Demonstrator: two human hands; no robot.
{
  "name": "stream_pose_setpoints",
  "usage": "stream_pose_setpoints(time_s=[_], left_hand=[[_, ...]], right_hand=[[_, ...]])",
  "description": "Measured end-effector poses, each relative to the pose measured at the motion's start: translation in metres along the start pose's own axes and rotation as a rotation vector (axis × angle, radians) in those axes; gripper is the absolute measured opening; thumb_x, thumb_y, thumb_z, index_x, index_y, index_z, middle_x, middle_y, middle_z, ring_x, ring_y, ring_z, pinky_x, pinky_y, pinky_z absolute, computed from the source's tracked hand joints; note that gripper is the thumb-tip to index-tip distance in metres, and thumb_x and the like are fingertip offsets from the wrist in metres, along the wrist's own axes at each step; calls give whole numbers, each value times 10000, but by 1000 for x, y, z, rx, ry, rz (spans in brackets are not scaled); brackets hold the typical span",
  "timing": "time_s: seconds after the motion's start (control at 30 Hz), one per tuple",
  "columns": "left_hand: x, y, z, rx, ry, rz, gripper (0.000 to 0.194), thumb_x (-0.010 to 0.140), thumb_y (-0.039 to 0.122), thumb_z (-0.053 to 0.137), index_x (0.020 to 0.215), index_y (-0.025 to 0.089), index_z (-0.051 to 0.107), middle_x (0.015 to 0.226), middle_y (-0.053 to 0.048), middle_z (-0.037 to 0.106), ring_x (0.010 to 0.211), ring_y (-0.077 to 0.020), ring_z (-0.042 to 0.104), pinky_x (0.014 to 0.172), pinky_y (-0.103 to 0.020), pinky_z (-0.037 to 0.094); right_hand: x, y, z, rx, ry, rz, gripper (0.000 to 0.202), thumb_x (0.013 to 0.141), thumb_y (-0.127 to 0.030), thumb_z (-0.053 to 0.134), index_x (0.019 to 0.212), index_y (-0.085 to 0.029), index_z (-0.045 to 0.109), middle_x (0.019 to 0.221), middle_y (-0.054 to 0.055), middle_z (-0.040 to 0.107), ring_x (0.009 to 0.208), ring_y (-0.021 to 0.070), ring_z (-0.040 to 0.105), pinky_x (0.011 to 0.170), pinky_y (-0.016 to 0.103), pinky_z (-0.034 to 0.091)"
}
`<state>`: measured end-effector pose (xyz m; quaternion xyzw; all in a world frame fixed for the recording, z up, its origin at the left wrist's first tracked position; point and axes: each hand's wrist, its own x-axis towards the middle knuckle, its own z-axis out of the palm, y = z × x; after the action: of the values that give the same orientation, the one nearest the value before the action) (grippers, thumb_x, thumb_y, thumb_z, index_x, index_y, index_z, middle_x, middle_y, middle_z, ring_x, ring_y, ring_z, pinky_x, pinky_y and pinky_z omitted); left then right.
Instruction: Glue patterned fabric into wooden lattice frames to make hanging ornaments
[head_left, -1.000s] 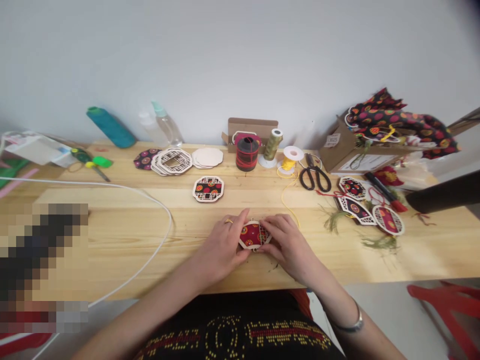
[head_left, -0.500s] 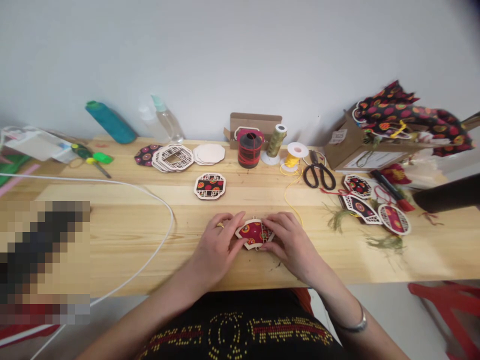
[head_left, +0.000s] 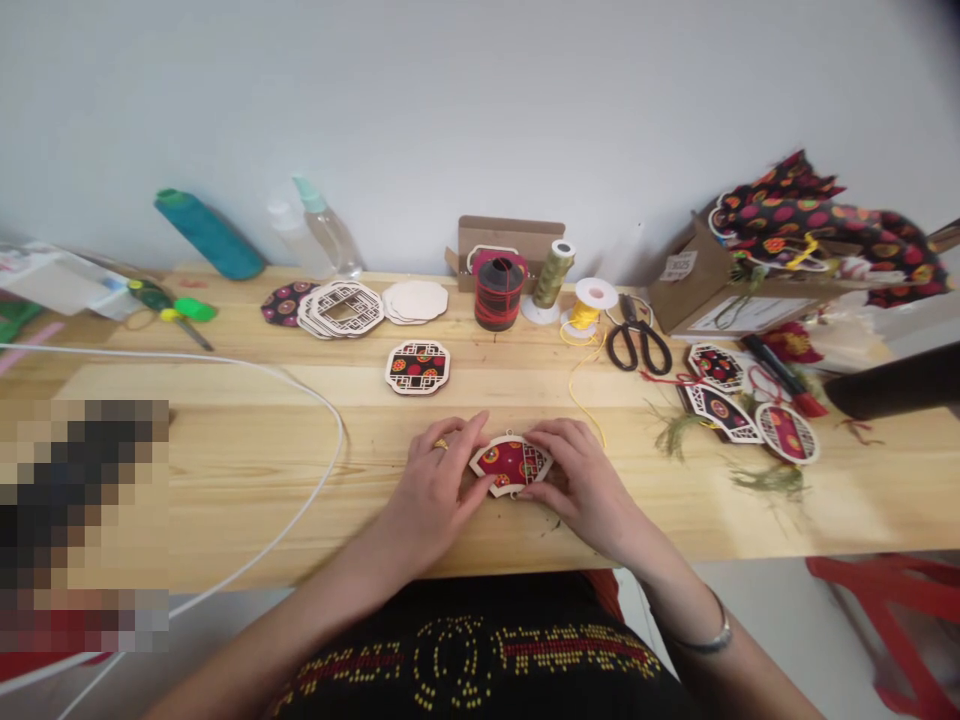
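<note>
Between my two hands, near the table's front edge, is a fan-shaped wooden ornament [head_left: 506, 464] with dark red patterned cloth and a lattice on its right side. My left hand [head_left: 442, 475] grips its left edge between thumb and fingers. On the right edge, my right hand [head_left: 581, 475] has its fingers curled at the top and the thumb at the bottom. Small loops show at the ornament's top and bottom. Just behind lies an octagonal lattice ornament [head_left: 418, 367] with black patterned cloth.
Along the back stand a red-and-black thread spool [head_left: 498, 295], a green spool [head_left: 553, 275], a yellow cord spool [head_left: 592, 305] and scissors [head_left: 637, 345]. Lattice pieces [head_left: 346, 308] are stacked left. Finished-looking ornaments [head_left: 786, 433] and a cardboard box [head_left: 697, 280] sit right. A white cable [head_left: 330, 400] crosses left.
Both hands keep hold of the fan-shaped ornament, almost unmoved. The camera view has shifted slightly.
</note>
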<state>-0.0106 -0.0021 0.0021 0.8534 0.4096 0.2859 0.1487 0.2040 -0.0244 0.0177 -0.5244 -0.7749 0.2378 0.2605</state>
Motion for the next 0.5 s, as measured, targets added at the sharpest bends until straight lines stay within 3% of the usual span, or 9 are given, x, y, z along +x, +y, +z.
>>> stream_pose_setpoints(time_s=[0.2, 0.27, 0.33, 0.43, 0.5], left_hand=[[1, 3, 1, -89, -14, -62, 653, 877, 194, 568, 1440, 240, 240, 1080, -56, 668, 1126, -258, 501, 976, -483, 418], [2, 4, -2, -106, 18, -78, 612, 880, 198, 569, 1417, 237, 280, 1100, -64, 658, 1122, -251, 514, 970, -478, 429], [3, 6, -7, -128, 81, -99, 533, 893, 204, 549, 1382, 239, 339, 1154, -76, 634, 1119, -239, 532, 950, -457, 450], [4, 9, -16, -162, 215, -140, 357, 911, 178, 511, 1263, 228, 481, 1073, -55, 648, 997, -190, 600, 853, -362, 496], [4, 11, -21, -181, 243, -134, 187, 905, 154, 518, 1070, 204, 589, 882, -13, 658, 814, -141, 622, 727, -272, 497]], right_hand=[[-1, 1, -2, 69, -12, 34, 502, 793, -372, 690, 1242, -213, 531, 1222, 113, 559, 1169, 272, 483, 998, 466, 425], [-3, 2, -3, 146, 55, 59, 514, 821, -408, 647, 1268, -195, 509, 1252, 133, 548, 1177, 264, 495, 993, 449, 431], [-5, 3, -3, 240, 193, 121, 399, 886, -392, 546, 1230, -191, 530, 1218, 135, 578, 1117, 241, 549, 931, 412, 469], [-11, 2, -6, 292, 408, 255, 187, 917, -317, 479, 940, -199, 622, 882, 58, 661, 815, 176, 619, 728, 306, 499], [-15, 2, -7, 268, 455, 291, 218, 909, -300, 494, 743, -197, 589, 663, -4, 588, 634, 133, 559, 612, 251, 451]])
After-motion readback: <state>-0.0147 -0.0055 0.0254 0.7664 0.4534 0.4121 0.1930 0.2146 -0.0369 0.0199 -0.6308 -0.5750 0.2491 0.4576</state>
